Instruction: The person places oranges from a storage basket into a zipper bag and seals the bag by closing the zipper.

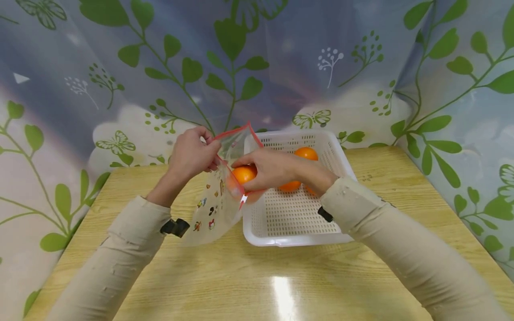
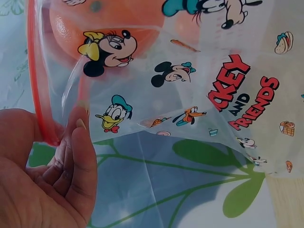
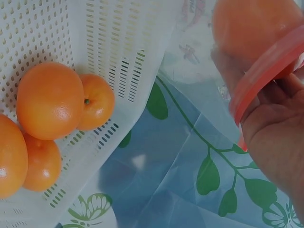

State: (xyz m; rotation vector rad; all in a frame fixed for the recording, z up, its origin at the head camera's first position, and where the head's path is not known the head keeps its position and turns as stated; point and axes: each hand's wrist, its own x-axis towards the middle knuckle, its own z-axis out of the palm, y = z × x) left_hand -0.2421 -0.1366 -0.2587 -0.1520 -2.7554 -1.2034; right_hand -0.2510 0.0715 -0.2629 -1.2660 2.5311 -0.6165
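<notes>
A clear zip bag with a red-trimmed mouth and cartoon prints hangs from my left hand, whose thumb and fingers pinch its red edge. My right hand reaches into the bag's mouth, its fingers curled round an orange. Through the printed plastic in the left wrist view, the orange shows blurred. In the right wrist view, the red trim crosses in front of the right fingers. Several more oranges lie in the white basket, partly behind my right forearm in the head view.
The white perforated basket stands on the wooden table, just right of the bag. A curtain printed with green leaves and butterflies rises behind the table and along its sides.
</notes>
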